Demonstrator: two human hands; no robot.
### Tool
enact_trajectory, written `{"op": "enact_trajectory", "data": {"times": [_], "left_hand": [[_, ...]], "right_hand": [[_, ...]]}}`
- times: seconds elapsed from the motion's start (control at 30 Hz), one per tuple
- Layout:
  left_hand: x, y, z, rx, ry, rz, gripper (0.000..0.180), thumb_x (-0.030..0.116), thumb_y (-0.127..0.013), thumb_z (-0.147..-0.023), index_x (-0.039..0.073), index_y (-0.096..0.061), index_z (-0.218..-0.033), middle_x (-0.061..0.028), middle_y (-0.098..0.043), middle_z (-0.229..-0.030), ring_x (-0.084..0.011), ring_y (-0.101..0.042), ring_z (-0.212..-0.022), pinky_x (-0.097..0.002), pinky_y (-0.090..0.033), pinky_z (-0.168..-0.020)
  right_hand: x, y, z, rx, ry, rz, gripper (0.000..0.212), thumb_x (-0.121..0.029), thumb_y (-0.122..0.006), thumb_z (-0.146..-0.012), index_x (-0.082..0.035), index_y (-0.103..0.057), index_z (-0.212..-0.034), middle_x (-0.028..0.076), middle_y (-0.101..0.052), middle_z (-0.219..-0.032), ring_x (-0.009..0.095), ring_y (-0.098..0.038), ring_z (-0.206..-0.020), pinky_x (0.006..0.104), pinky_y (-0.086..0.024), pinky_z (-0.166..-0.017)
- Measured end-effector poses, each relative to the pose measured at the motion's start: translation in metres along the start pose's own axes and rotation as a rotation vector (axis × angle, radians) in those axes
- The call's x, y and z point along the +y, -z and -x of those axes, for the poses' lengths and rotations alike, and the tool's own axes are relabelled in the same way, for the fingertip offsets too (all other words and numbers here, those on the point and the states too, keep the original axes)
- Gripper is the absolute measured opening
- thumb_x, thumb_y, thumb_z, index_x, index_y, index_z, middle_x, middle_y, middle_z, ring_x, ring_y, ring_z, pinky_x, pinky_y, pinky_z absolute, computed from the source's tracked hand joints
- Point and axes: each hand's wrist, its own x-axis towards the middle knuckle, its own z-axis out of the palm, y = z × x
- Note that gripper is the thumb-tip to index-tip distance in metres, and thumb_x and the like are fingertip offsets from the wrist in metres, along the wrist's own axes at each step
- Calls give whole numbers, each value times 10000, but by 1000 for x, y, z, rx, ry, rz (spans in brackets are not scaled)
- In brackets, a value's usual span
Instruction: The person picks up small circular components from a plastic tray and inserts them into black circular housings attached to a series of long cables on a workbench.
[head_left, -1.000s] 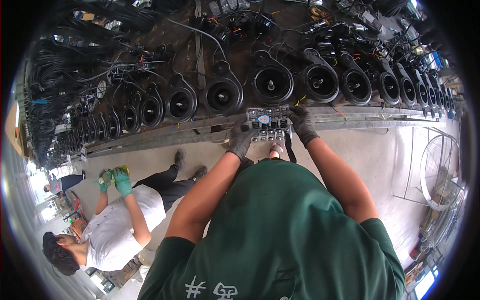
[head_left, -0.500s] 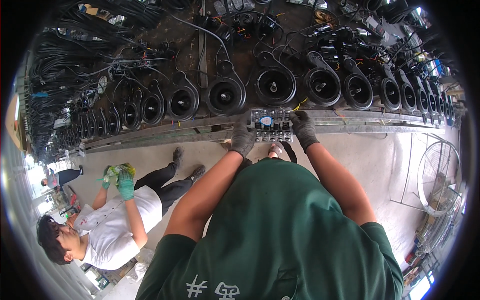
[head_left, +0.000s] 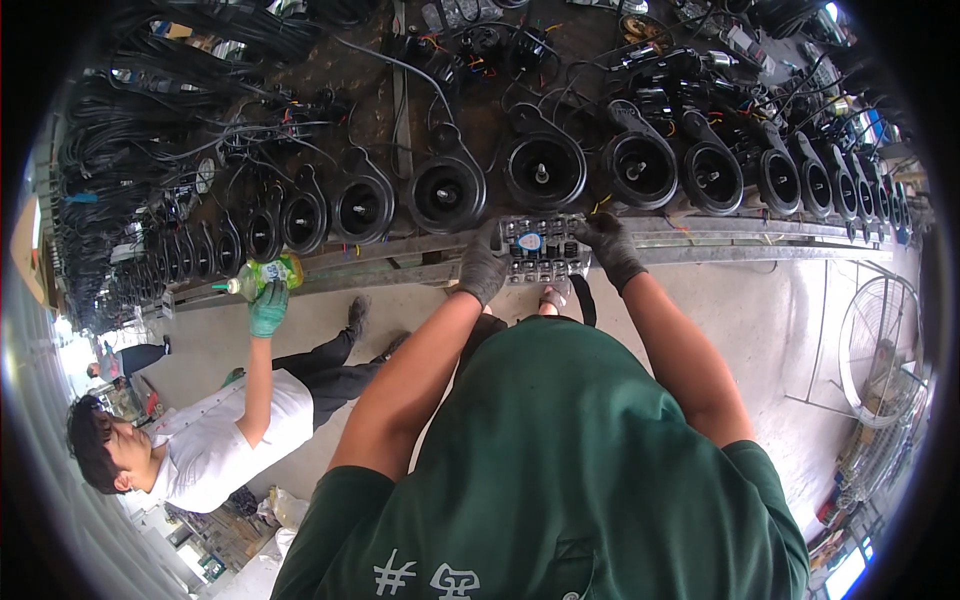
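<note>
A clear plastic tray [head_left: 545, 268] of small black and silvery parts, marked with a blue-and-white oval label, is held level at the bench's front edge. My left hand [head_left: 482, 266], in a dark grey glove, grips its left side. On the opposite side my right hand [head_left: 612, 252], gloved the same way, has its fingers at the upper right corner. Directly beyond the tray stands a round black housing [head_left: 545, 195] with a metal shaft in its centre.
Similar black housings [head_left: 450, 196] with cables line the bench's front. Motor parts and wires [head_left: 480, 45] lie behind them. To the left, a co-worker's green-gloved hand [head_left: 268, 308] holds a green bottle [head_left: 278, 270] by the bench. A large fan [head_left: 880, 350] stands at right.
The co-worker's hand has carried the green bottle up to the bench edge, and their other hand has dropped. My right hand has shifted slightly on the tray, which stays nearly in place.
</note>
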Motion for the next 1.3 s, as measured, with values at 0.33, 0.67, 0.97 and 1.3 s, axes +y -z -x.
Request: {"op": "enact_trajectory", "data": {"times": [0.33, 0.67, 0.97, 1.3], "left_hand": [[-26, -11, 2, 116, -147, -222, 711, -18, -762, -803, 147, -570, -1468, -256, -588, -1341, -436, -584, -1231, -460, -495, -1061], [0, 0, -4, 59, -79, -338, 635, 26, -777, -792, 150, -622, -1395, -247, -631, -1232, -440, -599, -1230, -476, -495, -1075], [-14, -2, -29, -15, 5, -365, 507, 48, -748, -797, 43, -657, -1296, -250, -718, -1203, -419, -682, -1139, -460, -544, -987], [-12, 2, -34, -95, 20, -298, 502, 25, -761, -803, 68, -681, -1297, -204, -748, -1168, -336, -721, -1111, -410, -557, -981]], "right_hand": [[-5, -16, 17, 123, 9, 88, 373, -112, -767, -939, 27, -684, -1276, 115, -765, -1130, 191, -696, -985, 327, -559, -919], [-23, -4, 6, 47, -80, -208, 427, -67, -765, -874, -7, -655, -1282, 80, -727, -1107, 188, -654, -1025, 339, -535, -911], [-34, -19, -2, 259, 78, 769, 325, -314, -690, -903, -141, -747, -1172, 212, -745, -1128, 434, -685, -1080, 468, -560, -914], [-3, -5, 72, 37, -381, 134, 341, -299, -749, -950, -24, -674, -1137, 103, -737, -998, 186, -703, -831, 343, -570, -714]]}}
